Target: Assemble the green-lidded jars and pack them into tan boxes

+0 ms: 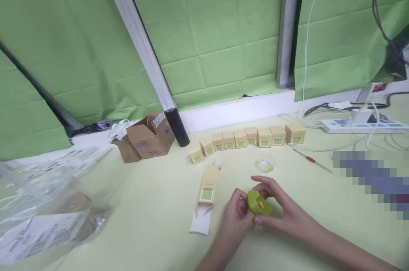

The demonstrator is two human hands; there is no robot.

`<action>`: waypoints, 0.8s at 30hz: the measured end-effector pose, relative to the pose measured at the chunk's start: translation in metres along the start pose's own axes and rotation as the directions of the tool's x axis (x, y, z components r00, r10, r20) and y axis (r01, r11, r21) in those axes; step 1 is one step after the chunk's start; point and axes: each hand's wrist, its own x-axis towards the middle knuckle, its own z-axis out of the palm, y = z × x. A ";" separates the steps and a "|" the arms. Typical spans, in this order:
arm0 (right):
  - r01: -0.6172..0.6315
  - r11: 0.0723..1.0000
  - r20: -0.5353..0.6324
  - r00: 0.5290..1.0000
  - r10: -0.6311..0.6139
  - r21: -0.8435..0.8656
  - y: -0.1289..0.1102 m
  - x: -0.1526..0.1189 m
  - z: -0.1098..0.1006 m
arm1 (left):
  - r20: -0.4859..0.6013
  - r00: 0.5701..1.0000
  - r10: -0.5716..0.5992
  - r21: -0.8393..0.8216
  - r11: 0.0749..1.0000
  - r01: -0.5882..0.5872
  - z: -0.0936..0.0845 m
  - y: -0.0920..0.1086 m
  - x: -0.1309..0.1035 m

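Note:
A small yellow-green plastic part (256, 203), with a rounded cut-out and a flared end, is held between my two hands above the table. My left hand (239, 212) has its fingers curled in and pinches the part from the left. From the right, my right hand (277, 203) holds it too, thumb low on its near side and other fingers behind. Beyond my hands lies a clear round plastic piece (266, 162) with a yellow bit at its edge. Left of them a long tan carton (209, 181) lies with its white flap (200, 221) open toward me.
Several small tan boxes (240, 139) with green labels form a row at the back. A small pale round object (217, 163) touches the long carton. Farther left are a cardboard box (151, 136), a black cylinder (177, 127) and clear plastic bags (64, 211). Right: screwdriver (311, 160), power strip (332, 126).

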 end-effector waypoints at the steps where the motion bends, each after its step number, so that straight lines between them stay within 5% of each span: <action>1: -0.002 1.000 -0.013 1.000 0.001 -0.016 -0.001 -0.001 0.001 | -0.004 1.000 -0.009 0.011 1.000 0.009 -0.001 0.000 0.000; 6: 0.103 0.986 -0.118 0.986 -0.119 -0.129 -0.005 -0.002 -0.002 | -0.023 0.999 -0.042 0.002 0.999 0.042 -0.002 0.001 0.004; 11: 0.186 0.955 -0.106 0.971 -0.214 -0.230 -0.003 -0.002 0.000 | -0.045 0.997 -0.060 -0.051 0.997 0.057 -0.001 0.006 0.004; 19: 0.146 0.953 -0.084 0.981 -0.174 -0.266 0.015 0.014 -0.013 | 0.106 0.987 -0.119 -0.486 0.860 0.156 0.005 0.016 -0.004; 22: 0.053 0.906 -0.255 0.951 -0.173 -0.419 0.034 0.034 -0.035 | 0.067 0.984 -0.166 -0.582 0.795 0.174 0.003 0.014 -0.001; 24: -0.017 0.830 -0.210 0.970 -0.121 -0.557 0.048 0.043 -0.048 | 0.046 0.978 -0.201 -0.617 0.765 0.186 0.001 0.012 0.002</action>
